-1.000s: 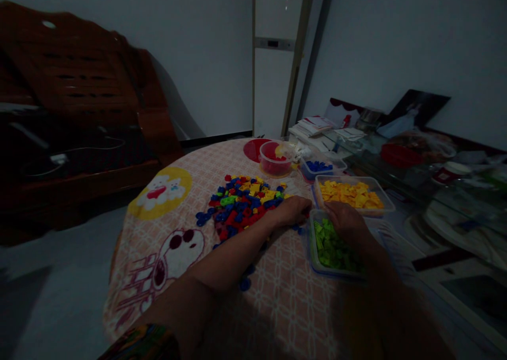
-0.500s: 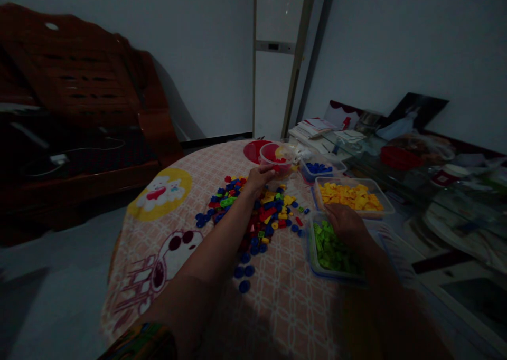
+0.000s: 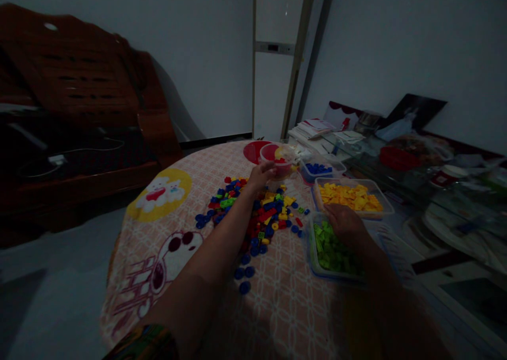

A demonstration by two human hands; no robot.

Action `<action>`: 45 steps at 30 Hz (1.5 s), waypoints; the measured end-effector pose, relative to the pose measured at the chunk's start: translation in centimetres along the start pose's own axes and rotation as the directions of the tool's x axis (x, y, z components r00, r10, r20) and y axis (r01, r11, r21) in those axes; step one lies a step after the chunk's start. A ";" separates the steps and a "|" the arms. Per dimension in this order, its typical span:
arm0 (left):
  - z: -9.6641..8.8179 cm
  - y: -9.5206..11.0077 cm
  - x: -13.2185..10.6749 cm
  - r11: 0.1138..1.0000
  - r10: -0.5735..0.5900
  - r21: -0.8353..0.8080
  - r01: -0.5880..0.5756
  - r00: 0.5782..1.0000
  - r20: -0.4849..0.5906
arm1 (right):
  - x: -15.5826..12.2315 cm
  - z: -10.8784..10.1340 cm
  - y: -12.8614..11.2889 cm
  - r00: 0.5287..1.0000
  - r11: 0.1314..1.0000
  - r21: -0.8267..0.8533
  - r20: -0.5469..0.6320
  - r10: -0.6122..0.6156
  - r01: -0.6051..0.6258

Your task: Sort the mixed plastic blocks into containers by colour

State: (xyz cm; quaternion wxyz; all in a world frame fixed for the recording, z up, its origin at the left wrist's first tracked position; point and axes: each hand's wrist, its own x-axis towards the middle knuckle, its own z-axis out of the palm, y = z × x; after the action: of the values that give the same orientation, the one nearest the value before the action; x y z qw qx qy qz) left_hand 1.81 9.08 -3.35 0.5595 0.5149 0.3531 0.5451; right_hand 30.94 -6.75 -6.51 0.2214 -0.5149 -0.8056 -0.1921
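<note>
A heap of red, blue, yellow and green toy bricks [image 3: 253, 212] lies on a round table with a cartoon-print cloth [image 3: 170, 244]. My left hand [image 3: 261, 174] reaches across the heap to the rim of a round clear tub of red bricks [image 3: 277, 160]. Its fingers are curled together there, and what they hold is hidden. My right hand [image 3: 345, 221] rests palm down on a clear box of green bricks [image 3: 330, 252], fingers bent over its far rim. Behind it stand a box of yellow bricks [image 3: 350, 196] and a small box of blue bricks [image 3: 319, 168].
A red lid [image 3: 251, 150] lies behind the red tub. A cluttered glass-topped table [image 3: 415, 180] with papers and jars stands on the right. A dark wooden bench [image 3: 79, 117] fills the left, with a white cabinet [image 3: 275, 59] against the far wall. The light is dim.
My left hand went from the near right side of the heap, spreading some bricks, up to the red tub. In the last half second it edged closer to the rim. My right hand stayed put.
</note>
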 end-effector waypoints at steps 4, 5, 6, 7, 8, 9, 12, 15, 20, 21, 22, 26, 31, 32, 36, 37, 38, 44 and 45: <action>-1.2 -1.1 0.6 0.935 0.051 0.354 0.002 0.989 -0.139 | -0.2 0.2 0.1 1.000 1.000 -0.006 -0.003 0.017 -0.017; -1.5 -1.1 0.7 0.903 0.074 0.430 0.001 0.985 -0.156 | -0.2 0.2 0.1 1.000 1.000 -0.009 0.001 0.014 -0.014; -1.7 -1.0 0.6 0.865 0.098 0.502 -0.006 0.983 -0.156 | -0.3 0.3 0.2 1.000 1.000 -0.014 0.004 0.007 -0.006; -1.8 -0.8 0.5 0.822 0.116 0.569 -0.019 0.984 -0.135 | -0.4 0.3 0.2 1.000 1.000 -0.019 0.005 -0.005 0.005; -1.9 -0.6 0.4 0.777 0.125 0.628 -0.035 0.987 -0.100 | -0.4 0.3 0.2 1.000 1.000 -0.023 0.004 -0.015 0.015; -2.0 -0.4 0.2 0.735 0.125 0.676 -0.051 0.990 -0.061 | -0.5 0.3 0.2 1.000 0.999 -0.027 -0.001 -0.021 0.021; -1.8 0.5 -0.3 0.656 0.104 0.750 -0.089 0.994 0.028 | -0.5 0.4 0.1 1.000 1.000 -0.027 -0.024 -0.004 0.003; -1.7 2.4 -0.6 0.658 0.106 0.740 -0.136 0.990 0.088 | -0.2 0.4 -0.1 1.000 1.000 -0.005 0.003 0.020 -0.020; -3.6 7.6 -1.5 0.720 0.318 0.609 -0.333 0.938 0.136 | 1.1 -0.8 -1.0 0.970 0.990 -0.030 0.199 0.139 -0.135; -4.4 8.2 -1.9 0.701 0.331 0.626 -0.341 0.933 0.138 | 1.4 -1.2 -1.2 0.955 0.986 -0.039 0.247 0.166 -0.162; -5.2 8.5 -2.4 0.667 0.323 0.667 -0.332 0.936 0.142 | 1.6 -1.6 -1.5 0.939 0.981 -0.047 0.284 0.192 -0.187; -9.7 6.5 -5.6 0.383 0.213 0.903 -0.196 0.970 0.120 | 2.5 -2.7 -2.3 0.898 0.970 -0.083 0.367 0.242 -0.227; -14.5 1.8 -11.9 0.254 0.119 0.967 0.008 0.992 -0.040 | 3.0 -3.4 -2.6 0.883 0.970 -0.093 0.402 0.242 -0.224; -14.9 1.3 -13.1 0.273 0.107 0.961 0.039 0.992 -0.071 | 3.0 -3.4 -2.6 0.885 0.971 -0.086 0.400 0.237 -0.222; -14.0 0.2 -16.3 0.351 0.119 0.936 -0.012 0.992 -0.032 | 3.0 -3.4 -2.6 0.888 0.968 -0.072 0.387 0.249 -0.240; -13.3 0.0 -16.5 0.365 0.125 0.931 -0.026 0.992 -0.022 | 2.9 -3.3 -2.5 0.889 0.968 -0.071 0.383 0.250 -0.241; -12.6 -0.2 -16.5 0.377 0.130 0.926 -0.030 0.991 -0.020 | 2.9 -3.2 -2.5 0.892 0.968 -0.071 0.377 0.250 -0.241; -8.9 -1.2 -14.1 0.390 0.216 0.918 -0.069 0.976 -0.018 | 2.5 -3.1 -2.4 0.914 0.974 -0.048 0.336 0.225 -0.222; -8.5 -1.3 -13.8 0.385 0.233 0.919 -0.086 0.973 -0.006 | 2.5 -3.1 -2.4 0.915 0.974 -0.041 0.337 0.224 -0.223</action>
State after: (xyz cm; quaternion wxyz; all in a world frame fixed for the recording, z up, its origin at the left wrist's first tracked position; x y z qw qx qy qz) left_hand -8.15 -2.54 -8.79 0.1069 0.7300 0.5787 0.3475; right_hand 28.33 -7.51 -2.76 0.0994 -0.6291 -0.7673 -0.0748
